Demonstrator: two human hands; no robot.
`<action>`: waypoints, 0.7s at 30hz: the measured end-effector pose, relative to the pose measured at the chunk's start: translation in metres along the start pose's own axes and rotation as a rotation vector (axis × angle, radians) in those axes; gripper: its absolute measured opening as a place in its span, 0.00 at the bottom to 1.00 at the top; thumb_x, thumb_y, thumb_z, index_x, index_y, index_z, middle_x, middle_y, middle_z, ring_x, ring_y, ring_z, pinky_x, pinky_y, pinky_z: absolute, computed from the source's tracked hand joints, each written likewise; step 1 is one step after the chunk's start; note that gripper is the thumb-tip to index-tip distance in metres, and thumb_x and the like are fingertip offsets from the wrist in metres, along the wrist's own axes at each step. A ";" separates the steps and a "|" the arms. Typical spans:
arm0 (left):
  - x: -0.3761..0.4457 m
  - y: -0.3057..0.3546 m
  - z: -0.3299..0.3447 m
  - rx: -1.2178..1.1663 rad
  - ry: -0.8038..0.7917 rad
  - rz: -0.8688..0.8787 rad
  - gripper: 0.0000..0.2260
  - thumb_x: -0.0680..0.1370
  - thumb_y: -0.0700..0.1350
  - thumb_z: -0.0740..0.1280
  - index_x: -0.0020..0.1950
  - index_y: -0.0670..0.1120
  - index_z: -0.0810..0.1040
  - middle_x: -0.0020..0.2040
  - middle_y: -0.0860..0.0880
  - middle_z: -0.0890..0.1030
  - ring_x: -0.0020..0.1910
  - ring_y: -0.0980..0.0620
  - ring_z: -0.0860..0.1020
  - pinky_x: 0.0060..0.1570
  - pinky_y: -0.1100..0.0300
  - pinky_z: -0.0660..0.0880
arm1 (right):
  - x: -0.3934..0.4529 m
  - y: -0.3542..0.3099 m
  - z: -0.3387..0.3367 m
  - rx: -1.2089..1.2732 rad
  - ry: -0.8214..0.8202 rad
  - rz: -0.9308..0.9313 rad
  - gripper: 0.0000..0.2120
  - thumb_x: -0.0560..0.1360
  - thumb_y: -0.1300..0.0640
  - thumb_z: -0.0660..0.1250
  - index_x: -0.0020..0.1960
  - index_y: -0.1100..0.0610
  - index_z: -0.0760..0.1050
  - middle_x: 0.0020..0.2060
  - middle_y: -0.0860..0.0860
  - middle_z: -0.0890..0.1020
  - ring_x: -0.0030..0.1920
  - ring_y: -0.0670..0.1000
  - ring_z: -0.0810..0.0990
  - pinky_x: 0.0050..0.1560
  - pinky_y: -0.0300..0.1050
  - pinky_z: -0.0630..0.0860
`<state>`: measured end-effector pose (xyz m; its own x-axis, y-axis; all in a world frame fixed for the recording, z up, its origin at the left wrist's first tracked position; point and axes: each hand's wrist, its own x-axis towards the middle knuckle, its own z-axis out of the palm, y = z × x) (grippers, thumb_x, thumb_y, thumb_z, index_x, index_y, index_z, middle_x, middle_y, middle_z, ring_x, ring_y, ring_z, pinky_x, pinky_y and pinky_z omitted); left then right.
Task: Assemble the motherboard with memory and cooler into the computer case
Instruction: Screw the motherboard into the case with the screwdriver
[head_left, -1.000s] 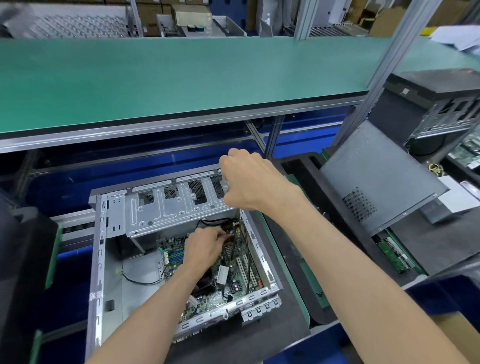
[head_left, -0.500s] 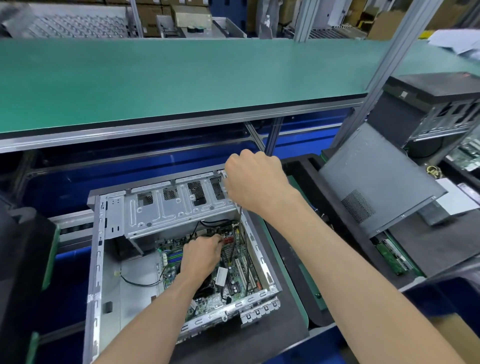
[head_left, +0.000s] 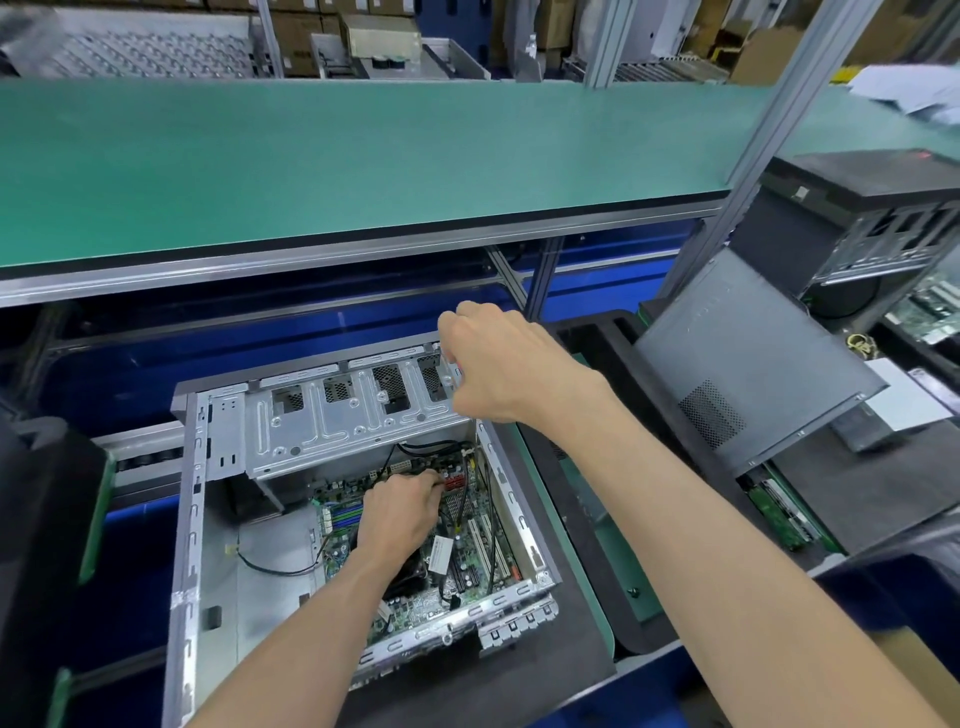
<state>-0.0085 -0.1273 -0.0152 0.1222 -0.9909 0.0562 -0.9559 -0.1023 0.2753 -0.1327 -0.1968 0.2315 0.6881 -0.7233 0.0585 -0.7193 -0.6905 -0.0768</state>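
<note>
An open grey computer case (head_left: 197, 519) lies on a black pallet, its silver drive cage (head_left: 332, 421) swung up at the far end. The green motherboard (head_left: 467, 551) sits inside. My left hand (head_left: 400, 514) is down in the case, fingers curled and pinching a cable or connector near the red sockets at the board's far edge. My right hand (head_left: 498, 364) is curled around the right end of the drive cage at the case's far right corner. The cooler is hidden under my left forearm.
A green shelf (head_left: 363, 156) runs overhead behind the case. A grey side panel (head_left: 748, 364) leans at the right, with another black case (head_left: 857, 218) beyond it. A black pallet wall (head_left: 41, 519) stands at the left. Aluminium posts (head_left: 769, 114) rise at the right.
My left hand has shifted slightly toward the board's far right edge. My right hand stays on the drive cage, barely moved.
</note>
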 end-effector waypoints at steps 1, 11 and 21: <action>0.000 0.000 0.000 -0.004 -0.006 -0.002 0.12 0.82 0.54 0.62 0.58 0.53 0.83 0.37 0.49 0.85 0.35 0.48 0.83 0.38 0.54 0.80 | 0.000 -0.001 0.001 -0.014 0.016 0.007 0.12 0.69 0.59 0.67 0.46 0.56 0.64 0.38 0.50 0.66 0.38 0.56 0.69 0.37 0.51 0.64; -0.001 0.002 -0.003 -0.027 -0.007 -0.013 0.12 0.82 0.53 0.63 0.58 0.52 0.83 0.38 0.48 0.85 0.36 0.47 0.83 0.40 0.53 0.80 | -0.001 -0.004 0.001 -0.017 0.016 0.009 0.13 0.68 0.59 0.67 0.47 0.56 0.64 0.37 0.50 0.65 0.39 0.57 0.70 0.37 0.51 0.65; -0.002 0.000 -0.003 -0.041 -0.011 0.002 0.11 0.82 0.52 0.63 0.57 0.51 0.83 0.36 0.48 0.84 0.33 0.47 0.82 0.35 0.56 0.78 | -0.001 -0.004 0.003 0.004 0.028 0.041 0.14 0.67 0.59 0.67 0.47 0.56 0.64 0.40 0.50 0.67 0.35 0.54 0.68 0.33 0.49 0.62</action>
<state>-0.0084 -0.1252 -0.0121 0.1171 -0.9920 0.0463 -0.9444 -0.0968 0.3141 -0.1303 -0.1938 0.2289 0.6554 -0.7507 0.0827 -0.7461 -0.6606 -0.0836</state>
